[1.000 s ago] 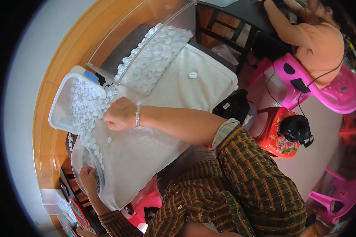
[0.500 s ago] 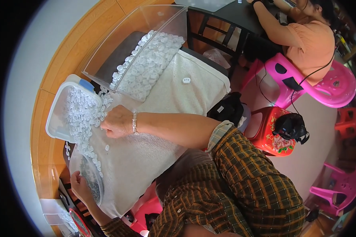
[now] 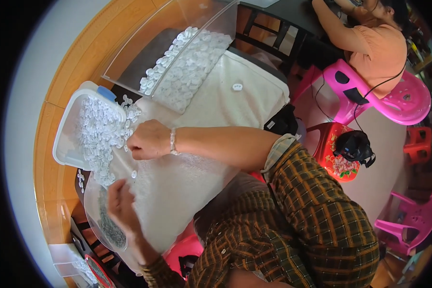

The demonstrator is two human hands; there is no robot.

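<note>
My right hand (image 3: 149, 139) is closed, knuckles up, over the cloth (image 3: 177, 177) beside a heap of small white oval plastic pieces (image 3: 98, 139). Whatever its fingers hold is hidden beneath it. The heap spills out of a tipped white tub (image 3: 65, 139) with a blue clip. Slightly blurred, my left hand (image 3: 121, 206) hovers with fingers apart at the edge of a clear round dish (image 3: 92, 211) of tiny dark grey parts, and I see nothing in it. One loose white piece (image 3: 134, 174) lies on the cloth between my hands.
A large clear bin (image 3: 129, 53) of white pieces stands at the back, and a single white piece (image 3: 237, 87) lies right of it. A red stool (image 3: 338, 151) holds a black bag. At the far right, a person (image 3: 377, 53) sits on a pink chair (image 3: 355, 91).
My left hand has moved up and right from the round dish's edge toward the spilled pieces. My right hand stays closed beside the heap. The whole view has shifted a little.
</note>
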